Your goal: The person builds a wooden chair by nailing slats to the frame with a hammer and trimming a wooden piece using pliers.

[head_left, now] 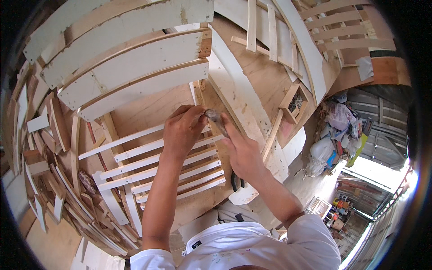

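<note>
My right hand (244, 155) is wrapped round the handle of a hammer, whose worn grey head (212, 115) is up against the fingertips of my left hand. My left hand (182, 130) is closed in a pinch; whatever lies between its fingers is too small or hidden to make out. Both hands are over a slatted wooden frame (162, 168) of narrow white-faced strips, lying on the plywood surface (148, 101). Beside the frame's right end, two black tool handles (234, 181) show.
A larger panel of wide white boards (135, 65) rises at the upper left. To the right is a small wooden box (294, 104) of nails. Wood offcuts (58, 193) pile up at left; another slatted piece (342, 31) stands far right, above plastic bags (333, 130).
</note>
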`<state>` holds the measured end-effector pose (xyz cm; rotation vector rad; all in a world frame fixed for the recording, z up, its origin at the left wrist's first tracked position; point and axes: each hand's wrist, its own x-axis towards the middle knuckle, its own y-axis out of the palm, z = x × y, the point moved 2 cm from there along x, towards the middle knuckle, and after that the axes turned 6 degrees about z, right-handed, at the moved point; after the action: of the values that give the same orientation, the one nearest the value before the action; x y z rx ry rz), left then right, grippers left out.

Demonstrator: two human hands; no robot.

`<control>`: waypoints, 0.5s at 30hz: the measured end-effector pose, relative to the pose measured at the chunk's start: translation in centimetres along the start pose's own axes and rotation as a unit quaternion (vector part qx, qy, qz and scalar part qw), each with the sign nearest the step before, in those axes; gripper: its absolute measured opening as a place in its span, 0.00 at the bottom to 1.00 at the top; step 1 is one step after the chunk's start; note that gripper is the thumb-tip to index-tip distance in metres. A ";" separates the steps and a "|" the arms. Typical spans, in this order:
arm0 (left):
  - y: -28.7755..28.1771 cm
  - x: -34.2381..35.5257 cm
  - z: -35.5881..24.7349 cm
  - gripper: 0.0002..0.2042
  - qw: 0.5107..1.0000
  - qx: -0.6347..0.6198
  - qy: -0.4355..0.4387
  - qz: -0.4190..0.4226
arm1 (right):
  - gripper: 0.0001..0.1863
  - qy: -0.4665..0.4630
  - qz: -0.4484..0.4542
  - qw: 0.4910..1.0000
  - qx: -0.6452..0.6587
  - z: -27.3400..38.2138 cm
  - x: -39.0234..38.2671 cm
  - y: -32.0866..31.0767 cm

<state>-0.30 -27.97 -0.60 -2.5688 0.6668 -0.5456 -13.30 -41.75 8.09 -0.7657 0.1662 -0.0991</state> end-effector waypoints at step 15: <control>-0.3 0.1 -0.1 0.22 0.998 -0.017 -0.033 0.049 | 0.29 0.031 -0.045 0.997 0.053 -0.2 -0.8 -0.3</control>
<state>-0.16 -27.79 -0.31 -2.5571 0.7797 -0.4189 -14.17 -41.99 8.21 -0.6651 0.1842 -0.2162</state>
